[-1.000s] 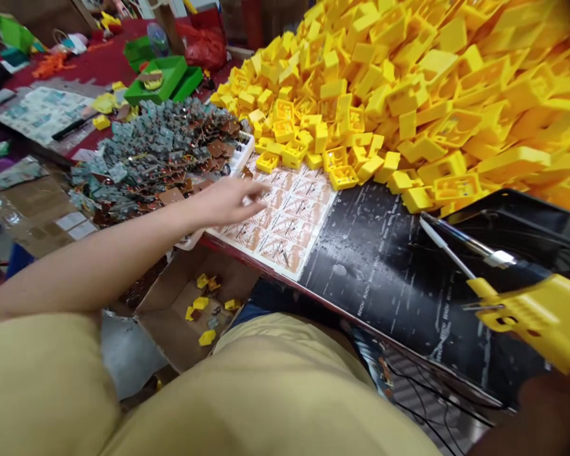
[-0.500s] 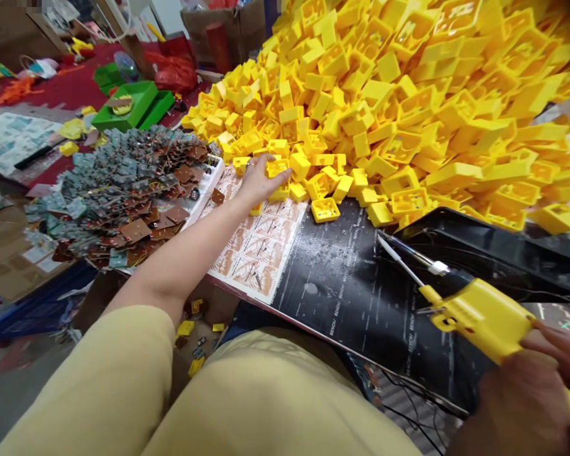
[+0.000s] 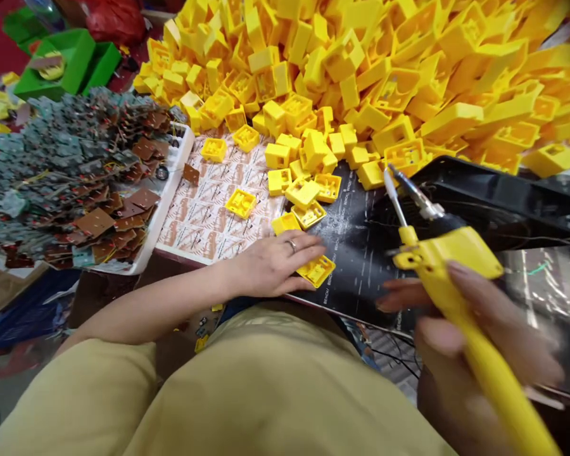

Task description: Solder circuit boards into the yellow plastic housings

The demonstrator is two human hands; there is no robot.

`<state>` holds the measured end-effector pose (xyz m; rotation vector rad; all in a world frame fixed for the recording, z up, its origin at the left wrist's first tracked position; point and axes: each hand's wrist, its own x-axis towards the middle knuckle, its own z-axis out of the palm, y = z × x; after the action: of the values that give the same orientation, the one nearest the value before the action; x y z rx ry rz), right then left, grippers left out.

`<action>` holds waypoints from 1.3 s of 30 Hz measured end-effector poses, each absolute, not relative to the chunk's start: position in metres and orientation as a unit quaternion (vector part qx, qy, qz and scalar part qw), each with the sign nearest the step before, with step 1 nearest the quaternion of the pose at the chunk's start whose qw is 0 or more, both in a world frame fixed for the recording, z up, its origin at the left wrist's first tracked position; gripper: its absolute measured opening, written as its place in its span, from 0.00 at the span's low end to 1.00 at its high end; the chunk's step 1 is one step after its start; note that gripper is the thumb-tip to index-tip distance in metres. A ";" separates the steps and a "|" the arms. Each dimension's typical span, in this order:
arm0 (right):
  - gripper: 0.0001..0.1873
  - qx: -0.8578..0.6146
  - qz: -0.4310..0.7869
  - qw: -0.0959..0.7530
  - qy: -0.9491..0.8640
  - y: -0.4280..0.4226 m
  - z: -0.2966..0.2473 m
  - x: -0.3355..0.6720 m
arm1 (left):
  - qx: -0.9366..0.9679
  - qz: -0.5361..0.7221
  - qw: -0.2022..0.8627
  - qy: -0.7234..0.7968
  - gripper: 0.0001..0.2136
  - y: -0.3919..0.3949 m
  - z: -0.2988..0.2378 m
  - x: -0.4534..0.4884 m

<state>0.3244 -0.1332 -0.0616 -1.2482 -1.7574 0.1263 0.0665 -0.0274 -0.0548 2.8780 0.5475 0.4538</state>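
Note:
My left hand (image 3: 272, 263) lies near the front edge of the black board (image 3: 361, 266), a ring on one finger. Its fingers curl over a small yellow plastic housing (image 3: 316, 270) and press it against the board. My right hand (image 3: 456, 345) is blurred and close to the camera. It grips the yellow handle of a soldering iron (image 3: 444, 278), whose metal tip (image 3: 393, 183) points up and left over the board. Several loose yellow housings (image 3: 304, 193) lie just beyond my left hand.
A huge heap of yellow housings (image 3: 384, 63) fills the back and right. A white tray piled with grey and brown circuit boards (image 3: 76, 164) stands at left on a printed sheet (image 3: 204, 215). Green bins (image 3: 61, 60) are at far left. A black box (image 3: 503, 196) sits at right.
My left hand has drawn back from the yellow heap to the board's front edge with a housing under its fingers. My right hand has raised the soldering iron and brought it left.

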 end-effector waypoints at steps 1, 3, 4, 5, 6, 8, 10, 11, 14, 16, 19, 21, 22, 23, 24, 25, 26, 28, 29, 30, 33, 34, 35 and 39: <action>0.25 -0.494 0.044 0.458 -0.738 -0.130 -0.061 0.320 | 0.969 0.131 0.088 0.189 0.26 -0.032 -0.050 0.065; 0.21 -0.479 0.030 0.430 -0.765 -0.122 -0.061 0.312 | 0.963 0.107 0.078 0.234 0.24 -0.036 -0.040 0.055; 0.21 -0.478 0.031 0.417 -0.772 -0.119 -0.062 0.307 | 0.956 0.104 0.067 0.267 0.22 -0.036 -0.036 0.049; 0.20 -0.479 0.037 0.409 -0.776 -0.116 -0.064 0.303 | 0.947 0.107 0.055 0.297 0.21 -0.034 -0.033 0.043; 0.19 -0.477 0.048 0.405 -0.778 -0.114 -0.067 0.299 | 0.941 0.109 0.041 0.319 0.20 -0.031 -0.032 0.037; 0.22 -0.471 0.059 0.387 -0.791 -0.112 -0.074 0.289 | 0.933 0.102 0.027 0.345 0.23 -0.026 -0.036 0.031; 0.21 -0.458 0.049 0.365 -0.809 -0.109 -0.081 0.279 | 0.933 0.096 0.032 0.345 0.26 -0.022 -0.045 0.031; 0.18 -0.452 0.038 0.356 -0.817 -0.109 -0.085 0.275 | 0.932 0.101 0.035 0.345 0.24 -0.021 -0.048 0.032; 0.15 -0.475 -0.003 0.356 -0.805 -0.108 -0.090 0.270 | 0.939 0.123 0.081 0.310 0.18 -0.019 -0.052 0.034; 0.18 -0.514 -0.039 0.357 -0.779 -0.112 -0.087 0.274 | 0.954 0.103 0.162 0.232 0.21 -0.017 -0.048 0.032; 0.26 -0.552 -0.092 0.314 -0.767 -0.122 -0.076 0.284 | 0.952 0.082 0.249 0.157 0.24 -0.015 -0.041 0.026; 0.29 -0.561 -0.115 0.291 -0.767 -0.128 -0.065 0.291 | 0.939 0.133 0.253 0.192 0.22 -0.016 -0.039 0.024; 0.29 -0.558 -0.109 0.291 -0.770 -0.130 -0.061 0.294 | 0.930 0.160 0.244 0.222 0.21 -0.018 -0.039 0.023; 0.30 -0.549 -0.092 0.296 -0.776 -0.130 -0.059 0.297 | 0.923 0.178 0.230 0.250 0.19 -0.021 -0.039 0.023; 0.30 -0.533 -0.069 0.302 -0.787 -0.130 -0.058 0.300 | 0.919 0.184 0.211 0.277 0.20 -0.025 -0.041 0.023; 0.29 -0.513 -0.042 0.302 -0.803 -0.128 -0.058 0.302 | 0.918 0.180 0.185 0.301 0.24 -0.029 -0.043 0.023; 0.27 -0.490 -0.018 0.298 -0.819 -0.126 -0.060 0.302 | 0.918 0.173 0.159 0.319 0.28 -0.033 -0.046 0.024; 0.21 -0.462 -0.005 0.290 -0.838 -0.122 -0.067 0.299 | 0.920 0.170 0.115 0.335 0.31 -0.041 -0.053 0.026; 0.18 -0.462 -0.014 0.290 -0.838 -0.120 -0.071 0.296 | 0.921 0.173 0.103 0.334 0.30 -0.044 -0.057 0.027; 0.17 -0.470 -0.030 0.291 -0.833 -0.119 -0.073 0.293 | 0.922 0.176 0.100 0.329 0.28 -0.046 -0.061 0.029; 0.19 -0.500 -0.084 0.291 -0.811 -0.121 -0.074 0.287 | 0.930 0.180 0.131 0.294 0.27 -0.047 -0.067 0.033; 0.21 -0.502 -0.094 0.284 -0.811 -0.121 -0.073 0.288 | 0.933 0.183 0.146 0.274 0.27 -0.045 -0.067 0.035; 0.23 -0.499 -0.104 0.275 -0.815 -0.121 -0.071 0.289 | 0.935 0.188 0.155 0.259 0.26 -0.042 -0.066 0.036; 0.26 -0.473 -0.092 0.271 -0.833 -0.115 -0.070 0.298 | 0.908 0.185 0.084 0.366 0.32 -0.012 -0.053 0.032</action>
<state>0.2975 -0.1145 -0.0703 -1.2744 -2.2432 -0.2476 0.0316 -0.0118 -0.0526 2.7104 1.0920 0.5512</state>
